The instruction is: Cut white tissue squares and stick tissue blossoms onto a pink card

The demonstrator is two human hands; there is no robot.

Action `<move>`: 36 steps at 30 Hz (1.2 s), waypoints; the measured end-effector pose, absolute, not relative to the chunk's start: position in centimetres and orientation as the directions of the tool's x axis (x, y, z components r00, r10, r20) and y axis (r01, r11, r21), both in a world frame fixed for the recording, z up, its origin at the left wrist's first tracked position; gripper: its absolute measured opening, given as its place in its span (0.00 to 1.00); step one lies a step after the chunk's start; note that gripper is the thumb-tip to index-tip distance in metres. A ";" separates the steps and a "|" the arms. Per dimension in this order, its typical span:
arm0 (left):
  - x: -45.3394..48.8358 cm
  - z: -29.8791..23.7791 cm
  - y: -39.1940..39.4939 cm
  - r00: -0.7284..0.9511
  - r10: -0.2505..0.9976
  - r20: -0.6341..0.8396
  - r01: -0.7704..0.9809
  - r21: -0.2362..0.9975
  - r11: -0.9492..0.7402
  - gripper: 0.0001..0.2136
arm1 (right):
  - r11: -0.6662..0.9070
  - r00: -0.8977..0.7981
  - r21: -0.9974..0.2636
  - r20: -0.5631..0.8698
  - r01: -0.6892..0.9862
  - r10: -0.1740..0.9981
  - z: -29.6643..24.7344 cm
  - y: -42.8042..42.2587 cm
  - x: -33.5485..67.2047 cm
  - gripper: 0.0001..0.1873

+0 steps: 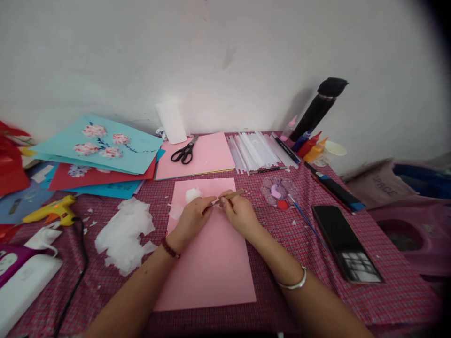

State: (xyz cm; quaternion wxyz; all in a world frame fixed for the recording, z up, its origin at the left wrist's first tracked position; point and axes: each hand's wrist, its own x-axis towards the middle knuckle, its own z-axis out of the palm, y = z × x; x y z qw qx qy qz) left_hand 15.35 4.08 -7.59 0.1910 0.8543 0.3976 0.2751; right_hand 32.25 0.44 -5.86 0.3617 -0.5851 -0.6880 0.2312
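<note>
A pink paper sheet (207, 263) lies on the red checked tablecloth in front of me. Both hands rest over its upper part. My right hand (238, 212) is closed on a thin brown stick (234, 194) that points up and to the right. My left hand (193, 217) is closed in a pinch beside the stick's lower end, on a small white scrap I cannot make out well. A crumpled white tissue ball (193, 194) sits on the sheet just above my left fingers.
A pile of torn white tissue (123, 234), a yellow glue gun (52, 210) and its black cord lie left. Scissors (183, 152) rest on another pink sheet. White strips (259, 149), a paint palette (278, 192), a brush, bottles and a dark phone (345, 244) lie right.
</note>
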 end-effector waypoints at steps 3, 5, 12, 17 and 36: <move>15.3 -7.5 3.9 0.546 0.782 0.300 0.558 0.567 -0.606 0.12 | 0.213 -0.075 -0.698 0.223 0.684 0.972 -5.5 0.3 32.2 0.10; 15.1 -7.5 3.9 0.522 0.791 0.318 0.546 0.588 -0.597 0.12 | 0.211 -0.084 -0.661 0.218 0.720 0.972 -5.2 0.2 32.1 0.10; 14.8 -7.4 4.0 0.415 0.843 0.342 0.573 0.622 -0.534 0.10 | 0.222 -0.118 -0.596 0.208 0.772 0.971 -4.8 0.2 32.0 0.10; 14.7 -7.5 4.2 0.380 0.870 0.315 0.559 0.671 -0.487 0.09 | 0.208 -0.104 -0.593 0.205 0.778 0.973 -4.6 0.0 32.0 0.09; 3.7 -2.7 7.6 0.293 0.955 0.052 0.828 0.486 -0.281 0.07 | 0.023 0.281 -0.954 -0.065 -0.300 0.958 -7.5 1.4 33.1 0.09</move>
